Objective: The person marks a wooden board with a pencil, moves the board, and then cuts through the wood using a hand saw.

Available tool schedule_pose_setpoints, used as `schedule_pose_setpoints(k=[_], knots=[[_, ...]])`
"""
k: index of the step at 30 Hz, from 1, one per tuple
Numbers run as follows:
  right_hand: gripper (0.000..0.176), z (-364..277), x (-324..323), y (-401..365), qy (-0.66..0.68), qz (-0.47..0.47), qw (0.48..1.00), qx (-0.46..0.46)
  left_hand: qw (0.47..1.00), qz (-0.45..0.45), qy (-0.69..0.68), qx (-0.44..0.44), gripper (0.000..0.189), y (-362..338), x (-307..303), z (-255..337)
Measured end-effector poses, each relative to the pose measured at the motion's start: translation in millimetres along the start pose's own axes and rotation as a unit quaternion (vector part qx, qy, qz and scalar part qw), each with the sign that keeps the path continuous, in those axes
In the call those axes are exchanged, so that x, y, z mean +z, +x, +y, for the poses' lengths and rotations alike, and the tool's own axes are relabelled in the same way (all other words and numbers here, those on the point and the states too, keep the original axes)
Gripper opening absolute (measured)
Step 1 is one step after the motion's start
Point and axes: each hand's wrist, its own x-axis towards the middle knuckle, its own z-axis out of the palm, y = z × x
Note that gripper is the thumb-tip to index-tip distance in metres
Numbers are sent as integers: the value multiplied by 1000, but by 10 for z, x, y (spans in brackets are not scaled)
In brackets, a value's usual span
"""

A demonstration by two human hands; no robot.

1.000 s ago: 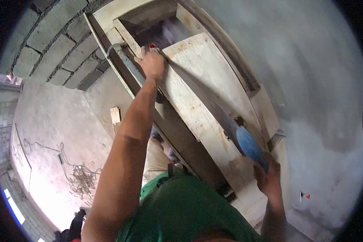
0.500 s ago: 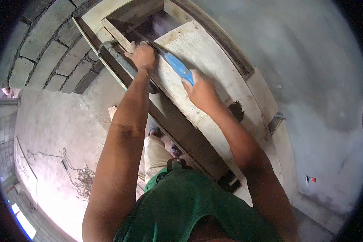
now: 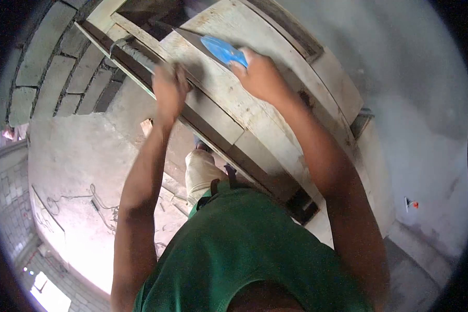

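Note:
My right hand (image 3: 260, 75) is closed round the blue handle (image 3: 223, 50) of a handsaw. Its dark blade (image 3: 192, 39) points up and left, over the pale wooden board (image 3: 213, 83) near an opening in it. My left hand (image 3: 169, 88) is smeared by motion, above the narrow channel along the board's left side. Beneath or beside it lies a long grey tool (image 3: 138, 56) with a curved, hooked end. Whether the left fingers grip that tool cannot be made out.
A dark rectangular opening (image 3: 151, 18) is at the top of the wooden structure. Concrete block wall (image 3: 47, 73) stands left, and a smooth plastered wall (image 3: 395, 114) right. A cable (image 3: 96, 203) and a small wood offcut (image 3: 146, 126) lie on the floor.
My left hand has come off the board's edge and moved back over the channel. The handsaw has lifted away from that edge, still in my right hand. The view has shifted slightly.

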Motion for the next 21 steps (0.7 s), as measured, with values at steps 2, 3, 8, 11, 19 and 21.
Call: schedule_pose_setpoints(k=[2,3,8,11,19,21], knots=[[47,110,34,47,-2,15,1000,-6,930,-308,178,91,26,-794,79,159],[47,111,32,40,0,12,1000,-12,897,-359,191,172,32,-1056,-64,478],[46,32,79,-102,0,34,999,-24,856,-470,128,172,53,-1525,-18,1050],[44,23,90,-120,-10,31,999,-33,821,-512,206,147,64,-1541,-4,1216],[44,74,128,-43,-3,55,997,-59,854,-467,200,118,63,-1742,78,1221],[45,82,128,-94,7,57,997,-50,875,-417,194,150,58,-1808,123,1129]])
